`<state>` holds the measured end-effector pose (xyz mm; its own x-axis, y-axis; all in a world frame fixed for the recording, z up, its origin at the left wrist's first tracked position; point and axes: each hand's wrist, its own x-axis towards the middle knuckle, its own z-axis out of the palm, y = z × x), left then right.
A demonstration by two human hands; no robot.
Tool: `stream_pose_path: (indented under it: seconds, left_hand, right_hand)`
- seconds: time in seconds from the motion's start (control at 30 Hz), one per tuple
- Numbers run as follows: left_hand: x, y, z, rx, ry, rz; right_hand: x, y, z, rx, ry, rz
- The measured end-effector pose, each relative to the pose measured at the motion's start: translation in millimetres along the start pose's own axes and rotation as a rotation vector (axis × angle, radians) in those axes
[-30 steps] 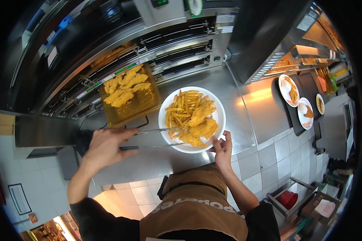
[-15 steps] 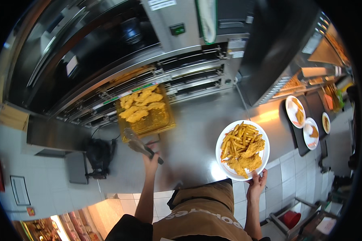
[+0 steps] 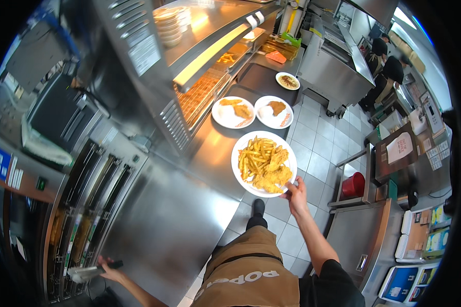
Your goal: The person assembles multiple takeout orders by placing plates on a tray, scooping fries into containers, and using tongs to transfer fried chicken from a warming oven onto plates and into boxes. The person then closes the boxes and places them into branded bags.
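Note:
My right hand [image 3: 295, 197] grips the near rim of a round white plate [image 3: 235, 171], holding it level past the counter's corner. French fries [image 3: 257, 156] fill the plate's far left part, and pieces of breaded fried chicken [image 3: 272, 174] lie at its near right. At the lower left, my left hand [image 3: 109, 269] is closed round the dark handle of metal tongs [image 3: 84, 273]. The tongs' heads point left, close to the slots of a holding cabinet [image 3: 74, 235]. Whether they touch the cabinet I cannot tell.
Beyond the plate, two white plates of food [image 3: 234, 112] [image 3: 274, 112] and a small bowl [image 3: 288, 81] stand on dark trays [image 3: 264, 77]. A heated fries station [image 3: 205, 94] rises left of them. A steel counter [image 3: 159, 204] spans the middle. Two people [image 3: 389, 71] work far right.
My view has turned right, and the plate now hangs nearer the trays. My left hand with the tongs is at the lower left; the pulled-out tray of chicken no longer shows.

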<state>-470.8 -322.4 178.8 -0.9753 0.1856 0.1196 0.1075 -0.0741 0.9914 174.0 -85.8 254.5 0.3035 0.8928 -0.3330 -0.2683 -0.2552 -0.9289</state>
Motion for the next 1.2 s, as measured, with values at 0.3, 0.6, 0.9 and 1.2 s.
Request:
stream_pose_path:
  seconds: [0.3,0.6,0.9,1.2]
  left_hand:
    - [-182,-59,-43,-0.194,-0.252,0.117]
    - [-342,-41,17,-0.306,-0.409,0.148]
    - [-408,5,118,-0.299,-0.588,0.163]
    - [-538,68,451,-0.340,-1.040,-0.146]
  right_hand:
    - [104,29,-7,-0.154,-0.159,-0.152]
    - [284,107,33,-0.185,-0.212,-0.181]
    - [294,157,31,-0.237,-0.024,0.004]
    - [211,-45,-101,-0.721,-1.141,-0.769]
